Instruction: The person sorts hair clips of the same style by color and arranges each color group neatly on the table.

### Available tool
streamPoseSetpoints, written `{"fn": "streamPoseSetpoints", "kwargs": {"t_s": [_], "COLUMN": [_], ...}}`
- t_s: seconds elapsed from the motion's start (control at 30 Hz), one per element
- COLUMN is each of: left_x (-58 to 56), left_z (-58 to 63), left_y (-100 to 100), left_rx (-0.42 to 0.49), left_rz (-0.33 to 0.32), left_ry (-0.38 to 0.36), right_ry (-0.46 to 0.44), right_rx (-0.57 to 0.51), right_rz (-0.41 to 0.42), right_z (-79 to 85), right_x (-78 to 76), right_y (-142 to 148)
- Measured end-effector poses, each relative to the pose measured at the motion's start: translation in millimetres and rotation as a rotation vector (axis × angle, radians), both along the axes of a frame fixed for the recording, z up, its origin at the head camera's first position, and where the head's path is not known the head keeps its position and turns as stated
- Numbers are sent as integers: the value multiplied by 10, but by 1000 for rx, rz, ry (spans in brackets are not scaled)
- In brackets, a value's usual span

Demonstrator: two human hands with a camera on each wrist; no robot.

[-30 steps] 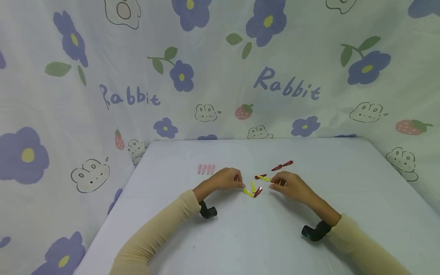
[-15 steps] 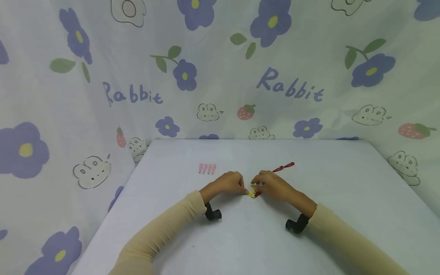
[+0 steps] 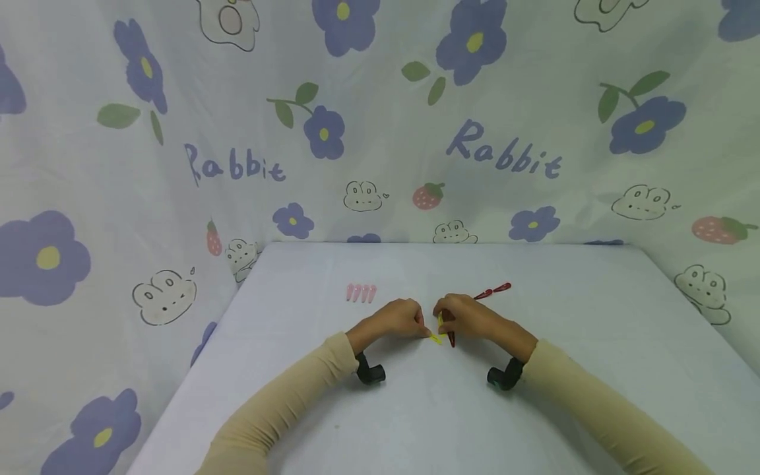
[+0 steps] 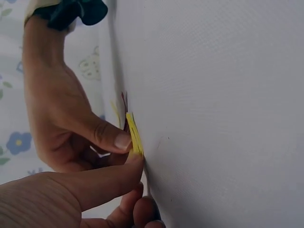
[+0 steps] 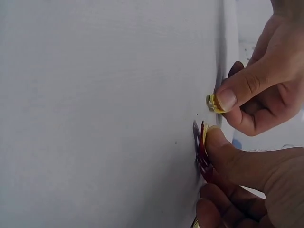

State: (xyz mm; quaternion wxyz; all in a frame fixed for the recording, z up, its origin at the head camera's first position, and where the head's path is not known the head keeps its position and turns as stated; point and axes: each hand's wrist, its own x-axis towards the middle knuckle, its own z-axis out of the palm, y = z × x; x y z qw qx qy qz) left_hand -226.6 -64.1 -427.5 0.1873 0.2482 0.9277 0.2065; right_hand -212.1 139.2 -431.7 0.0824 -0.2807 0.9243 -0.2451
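Observation:
Between thumb and finger my left hand (image 3: 404,318) pinches a yellow snap hair clip (image 4: 135,133), which also shows in the right wrist view (image 5: 213,103). Just to the right, my right hand (image 3: 468,316) has its fingers bent down on a dark red hair clip (image 3: 452,339). A second yellow hair clip (image 3: 441,322) stands along its fingertips. In the right wrist view the thumb (image 5: 218,138) presses at the yellow edge, with the red clip (image 5: 203,154) alongside. The palm and fingers hide other clips beneath the right hand.
Several pink hair clips (image 3: 361,293) lie in a row to the back left. Behind my right hand, two red hair clips (image 3: 493,290) lie end to end. A white cloth covers the table (image 3: 380,409); a printed curtain (image 3: 380,119) hangs behind it.
My right hand has moved left and come down on the clips beside my left hand. The near red clip has turned and shifted right. My left hand has moved slightly right, onto its yellow clip.

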Motion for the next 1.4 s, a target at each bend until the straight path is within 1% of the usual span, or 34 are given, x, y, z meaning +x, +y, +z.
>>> {"fn": "streamPoseSetpoints", "kwargs": {"t_s": [0.1, 0.2, 0.3, 0.43, 0.6, 0.67, 0.77, 0.9, 1.0, 1.1, 1.2, 1.3, 1.4], "left_x": [-2, -2, -14, -35, -50, -46, -31, -13, -5, -14, -21, -18, -5], "left_z": [-4, 2, -1, -22, -73, -88, -104, -87, -37, 6, 35, 55, 100], "left_y": [-16, -34, -48, -69, -109, -133, -188, -291, -405, -533, -672, -806, -924], "left_rx": [32, 86, 144, 195, 255, 278, 293, 310, 316, 319, 325, 332, 360], "left_rz": [16, 42, 67, 91, 93, 94, 101, 96, 95, 104, 122, 148, 189], "left_ry": [3, -4, -6, 14, 20, 12, 5, 22, 44, 62, 74, 67, 24], "right_ry": [-22, -25, -18, -13, -34, -45, -54, -62, -57, -53, -52, -57, -65], "right_rx": [-14, -37, -60, -81, -105, -118, -140, -179, -209, -231, -254, -272, -295], "right_rz": [-25, -32, -31, -42, -93, -100, -90, -84, -94, -113, -106, -94, -98], "right_z": [-13, -24, -33, -41, -35, -34, -41, -30, -2, 30, 52, 67, 96], "right_x": [-10, -22, -29, -27, -25, -24, -23, -17, -20, -34, -57, -75, -80], "right_y": [-6, -17, -34, -56, -75, -80, -88, -99, -130, -175, -242, -329, -430]}}
